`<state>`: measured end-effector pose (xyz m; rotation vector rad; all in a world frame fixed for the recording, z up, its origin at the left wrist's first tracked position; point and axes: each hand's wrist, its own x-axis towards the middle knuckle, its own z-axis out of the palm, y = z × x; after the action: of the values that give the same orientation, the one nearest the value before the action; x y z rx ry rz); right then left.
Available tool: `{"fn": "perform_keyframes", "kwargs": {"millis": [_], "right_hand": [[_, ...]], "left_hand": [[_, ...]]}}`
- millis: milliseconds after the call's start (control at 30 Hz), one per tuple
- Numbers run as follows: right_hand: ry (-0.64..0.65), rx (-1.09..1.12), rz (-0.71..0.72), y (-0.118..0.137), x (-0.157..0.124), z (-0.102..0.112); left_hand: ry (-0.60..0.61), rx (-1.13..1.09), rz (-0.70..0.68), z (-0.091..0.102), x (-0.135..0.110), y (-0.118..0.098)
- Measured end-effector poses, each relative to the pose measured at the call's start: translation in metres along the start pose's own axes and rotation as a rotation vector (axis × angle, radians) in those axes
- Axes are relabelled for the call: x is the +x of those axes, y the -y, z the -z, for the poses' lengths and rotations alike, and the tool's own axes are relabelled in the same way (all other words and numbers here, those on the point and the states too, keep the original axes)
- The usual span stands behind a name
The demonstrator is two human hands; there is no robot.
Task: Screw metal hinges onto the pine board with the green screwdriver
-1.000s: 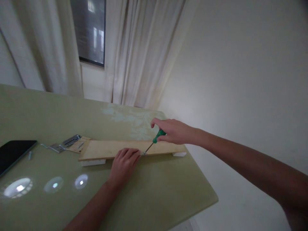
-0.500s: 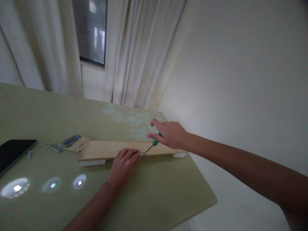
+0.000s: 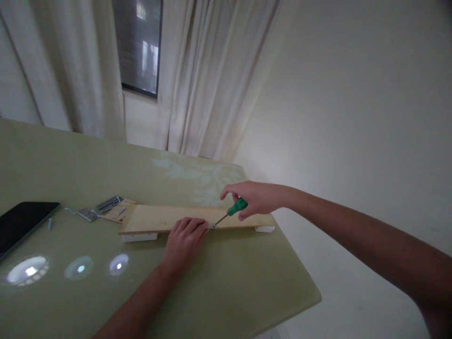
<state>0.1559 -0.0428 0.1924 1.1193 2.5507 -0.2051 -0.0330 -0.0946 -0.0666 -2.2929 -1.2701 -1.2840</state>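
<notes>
A long wooden board (image 3: 158, 218) lies on small white blocks on the green table (image 3: 219, 282). My right hand (image 3: 256, 198) is closed around the green handle of a screwdriver (image 3: 231, 211), whose metal tip meets the board's near edge. My left hand (image 3: 184, 241) rests at that same edge, fingers curled against the spot beside the tip. Whatever those fingers pinch is too small to make out.
Metal brackets (image 3: 100, 208) and a small wooden piece lie left of the board. A dark tablet (image 3: 21, 223) sits at the far left, with a loose screw (image 3: 50, 223) beside it. The table's right edge drops off near my right forearm. Curtains and a window stand behind.
My right hand has turned on the screwdriver handle, so more of the green grip shows now. The left hand and board have stayed put; the view shifted slightly.
</notes>
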Motion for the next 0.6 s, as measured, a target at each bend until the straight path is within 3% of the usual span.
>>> {"fn": "perform_keyframes", "kwargs": {"millis": [167, 233, 333, 400, 533, 600], "right_hand": [[-0.136, -0.158, -0.237, -0.002, 0.002, -0.007], [-0.129, -0.130, -0.211, -0.004, 0.001, -0.006], [-0.056, -0.070, -0.026, -0.008, -0.003, 0.001], [-0.081, -0.073, 0.043, -0.007, -0.002, 0.003], [-0.242, -0.125, -0.144, 0.003, 0.004, -0.005], [-0.263, -0.131, -0.193, 0.008, 0.006, -0.008]], "left_hand": [[-0.004, -0.011, 0.015, -0.001, 0.000, 0.000], [-0.013, -0.015, 0.020, -0.001, -0.001, -0.001], [-0.018, -0.015, 0.018, -0.002, -0.001, -0.001], [-0.013, -0.010, 0.010, -0.001, 0.000, 0.000], [-0.004, -0.004, 0.006, -0.002, 0.000, 0.000], [-0.007, -0.012, 0.014, -0.002, -0.001, 0.000]]}}
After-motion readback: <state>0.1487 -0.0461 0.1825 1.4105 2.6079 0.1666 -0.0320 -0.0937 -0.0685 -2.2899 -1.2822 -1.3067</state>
